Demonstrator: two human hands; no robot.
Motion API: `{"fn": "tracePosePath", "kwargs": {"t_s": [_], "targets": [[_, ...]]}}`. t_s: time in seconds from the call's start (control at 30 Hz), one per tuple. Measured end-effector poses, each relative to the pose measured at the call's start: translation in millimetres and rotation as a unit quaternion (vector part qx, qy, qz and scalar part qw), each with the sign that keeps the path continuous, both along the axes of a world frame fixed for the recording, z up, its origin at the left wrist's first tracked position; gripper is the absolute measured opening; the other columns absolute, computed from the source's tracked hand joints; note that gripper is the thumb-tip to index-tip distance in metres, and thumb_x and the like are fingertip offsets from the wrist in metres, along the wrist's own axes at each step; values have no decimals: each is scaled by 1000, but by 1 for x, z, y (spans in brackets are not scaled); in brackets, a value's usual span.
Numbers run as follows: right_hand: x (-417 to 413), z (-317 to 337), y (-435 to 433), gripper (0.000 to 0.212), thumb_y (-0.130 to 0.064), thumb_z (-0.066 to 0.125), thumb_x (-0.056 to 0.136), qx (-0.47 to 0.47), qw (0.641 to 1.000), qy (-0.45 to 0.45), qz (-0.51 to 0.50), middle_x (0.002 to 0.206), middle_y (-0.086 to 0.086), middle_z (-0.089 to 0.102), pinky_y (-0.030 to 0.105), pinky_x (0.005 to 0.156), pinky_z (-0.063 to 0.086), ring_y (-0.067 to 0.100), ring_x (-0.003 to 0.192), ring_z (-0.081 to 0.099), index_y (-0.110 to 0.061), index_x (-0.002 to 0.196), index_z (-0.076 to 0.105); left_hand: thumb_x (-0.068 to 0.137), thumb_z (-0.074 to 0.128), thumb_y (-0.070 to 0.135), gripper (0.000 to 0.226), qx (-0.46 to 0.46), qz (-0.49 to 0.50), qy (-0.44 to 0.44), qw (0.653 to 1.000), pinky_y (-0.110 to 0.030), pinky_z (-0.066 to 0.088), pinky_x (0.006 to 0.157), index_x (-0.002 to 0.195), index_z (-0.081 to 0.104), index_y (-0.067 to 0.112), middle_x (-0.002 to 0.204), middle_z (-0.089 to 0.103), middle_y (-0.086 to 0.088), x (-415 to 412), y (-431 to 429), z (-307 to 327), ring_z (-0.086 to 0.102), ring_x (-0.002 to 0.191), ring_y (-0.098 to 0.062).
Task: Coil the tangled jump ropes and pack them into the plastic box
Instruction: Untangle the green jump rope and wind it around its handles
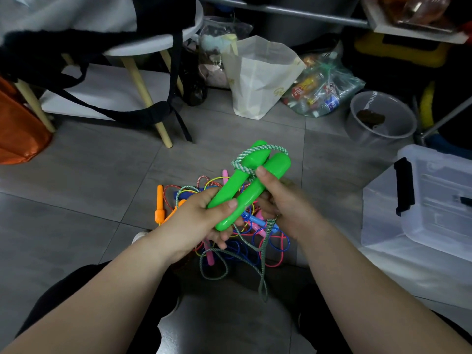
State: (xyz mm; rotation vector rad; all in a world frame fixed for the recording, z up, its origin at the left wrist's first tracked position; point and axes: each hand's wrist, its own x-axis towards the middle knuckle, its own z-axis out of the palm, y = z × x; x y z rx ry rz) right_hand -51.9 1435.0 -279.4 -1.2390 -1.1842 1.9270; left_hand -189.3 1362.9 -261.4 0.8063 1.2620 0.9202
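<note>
Two bright green jump-rope handles (251, 182) are held side by side above the floor, pointing up and to the right. My left hand (204, 221) grips their lower ends. My right hand (283, 200) holds the green-and-white braided cord (263, 241), its thumb pressing a turn of cord wound round the handles near their tops. Loose cord loops hang below my hands. Under them a tangled pile of ropes (240, 241) lies on the floor, with orange handles (160, 208), pink and blue handles and thin coloured cords. A clear plastic box (419, 215) with a black latch stands at the right.
Grey floor tiles all round. A white stool with wooden legs (143, 80) and black straps stands at the back left, an orange bag (18, 129) at far left. A white paper bag (260, 75), a bag of bottles (321, 90) and a grey bucket (380, 118) sit behind.
</note>
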Motion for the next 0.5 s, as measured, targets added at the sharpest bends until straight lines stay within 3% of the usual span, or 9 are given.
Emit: {"fn": "tracePosePath", "kwargs": {"t_s": [0.1,0.17,0.23,0.33,0.4,0.5], "targets": [[1,0,-3,31,-26,51,86,35,998,-10,52,40,-9,33,14,37,18,1,31,20,-18,56,48,90,46,10,9,6,51,13,999,-17,40,35,85,52,13,54,60,0,-8,4,1,44,37,-7],[1,-2,-5,26,-17,53,89,90,987,-86,97,41,-10,42,14,39,27,0,35,31,-23,64,60,90,46,10,9,13,48,34,998,-16,38,34,86,53,13,54,60,0,-16,6,1,43,37,-7],[2,-3,-6,15,-17,54,89,175,956,-203,120,56,-4,53,18,52,36,6,51,44,-19,76,63,91,46,8,10,17,37,48,998,-16,36,33,87,53,13,54,61,1,-21,6,0,43,37,-7],[10,1,-4,26,-21,53,90,232,928,-266,120,59,6,52,18,48,33,17,58,42,-29,65,58,90,47,6,10,14,55,89,994,-15,33,32,85,53,12,59,59,-2,-25,5,0,42,35,-5],[16,5,-2,23,-23,52,90,285,893,-312,158,67,11,57,27,56,39,22,63,50,-29,69,60,91,48,6,12,11,81,121,989,-12,30,31,81,52,12,54,58,-1,-28,6,-1,41,31,-2],[20,12,-5,20,-30,48,91,354,797,-419,252,93,7,68,30,68,40,26,89,60,-23,102,63,90,52,9,12,19,67,252,965,-10,30,33,79,53,14,41,53,2,-34,9,-8,41,29,-2]]}}
